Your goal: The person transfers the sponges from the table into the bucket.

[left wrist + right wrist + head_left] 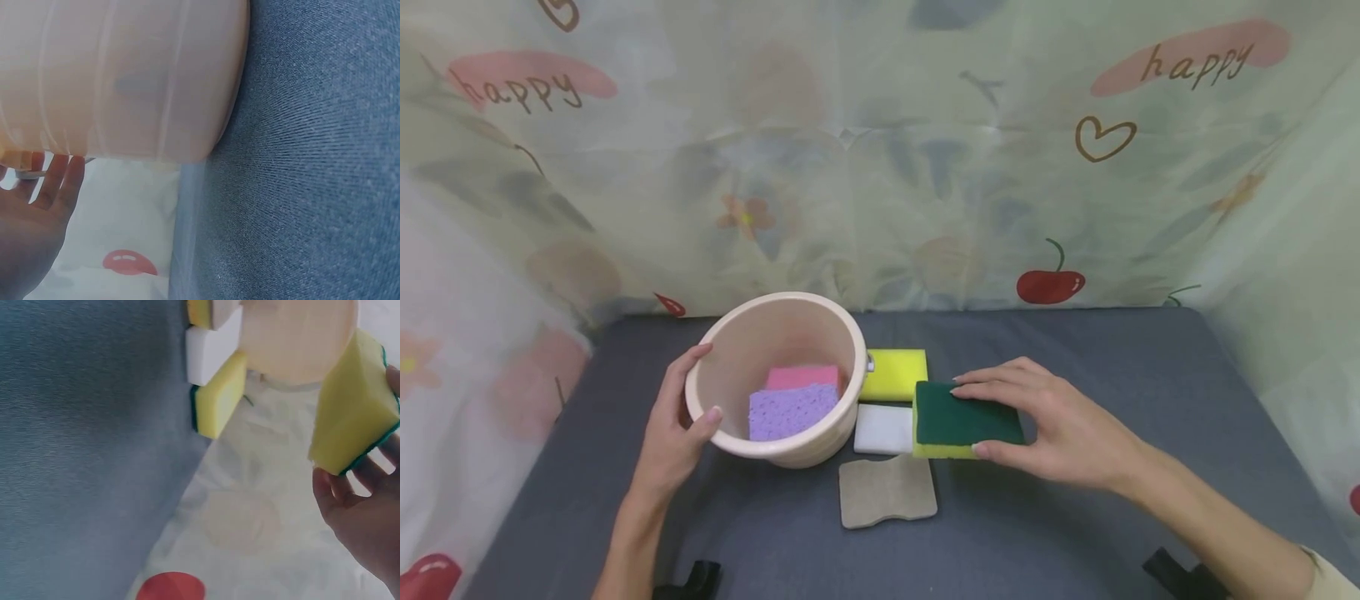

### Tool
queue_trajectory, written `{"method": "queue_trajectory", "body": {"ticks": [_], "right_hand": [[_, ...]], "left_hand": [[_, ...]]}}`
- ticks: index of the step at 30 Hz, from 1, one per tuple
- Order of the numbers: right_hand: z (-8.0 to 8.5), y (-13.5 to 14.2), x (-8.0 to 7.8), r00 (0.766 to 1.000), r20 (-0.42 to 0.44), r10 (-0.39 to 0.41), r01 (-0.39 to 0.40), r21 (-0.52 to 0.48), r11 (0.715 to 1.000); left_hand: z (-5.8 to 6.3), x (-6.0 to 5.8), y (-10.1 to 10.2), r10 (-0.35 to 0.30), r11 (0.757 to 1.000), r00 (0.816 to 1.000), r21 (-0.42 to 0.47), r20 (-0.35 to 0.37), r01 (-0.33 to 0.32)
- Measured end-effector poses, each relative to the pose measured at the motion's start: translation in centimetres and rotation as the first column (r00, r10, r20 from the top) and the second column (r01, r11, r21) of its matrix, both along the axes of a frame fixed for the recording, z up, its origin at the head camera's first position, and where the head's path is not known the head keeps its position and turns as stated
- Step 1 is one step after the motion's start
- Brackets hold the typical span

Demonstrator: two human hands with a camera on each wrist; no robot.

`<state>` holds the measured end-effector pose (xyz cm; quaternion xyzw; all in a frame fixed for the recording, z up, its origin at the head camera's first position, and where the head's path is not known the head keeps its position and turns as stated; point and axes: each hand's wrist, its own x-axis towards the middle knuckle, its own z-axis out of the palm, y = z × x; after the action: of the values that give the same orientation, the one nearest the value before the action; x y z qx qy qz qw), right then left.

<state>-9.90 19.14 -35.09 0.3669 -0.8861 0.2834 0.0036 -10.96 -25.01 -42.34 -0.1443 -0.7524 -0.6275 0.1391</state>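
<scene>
Right hand [1048,421]: thumb and fingers clamped on opposite edges of one green-topped sponge [966,417], raised off the grey table [1037,533], yellow side down. Left hand [672,429]: thumb and fingers apart, gripping the rim of one bucket [823,446]. Count inside the bucket: one pink sponge [805,377], one purple sponge [793,412]. Count beside it: one yellow sponge [895,375], one white sponge [880,429], one beige pad [887,493]. The bucket's wall stands between the held piece and those inside. A printed curtain [880,200] hangs behind.
</scene>
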Motion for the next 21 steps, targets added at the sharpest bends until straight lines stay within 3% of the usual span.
{"method": "queue_trajectory", "body": {"ticks": [21], "right_hand": [[3.1,-3.6,-2.1,0.997,-0.041,0.058,-0.06,-0.052,0.997]], "left_hand": [[0.0,0.0,-0.1,0.011,0.999,1.0,-0.041,0.005,-0.011]]}}
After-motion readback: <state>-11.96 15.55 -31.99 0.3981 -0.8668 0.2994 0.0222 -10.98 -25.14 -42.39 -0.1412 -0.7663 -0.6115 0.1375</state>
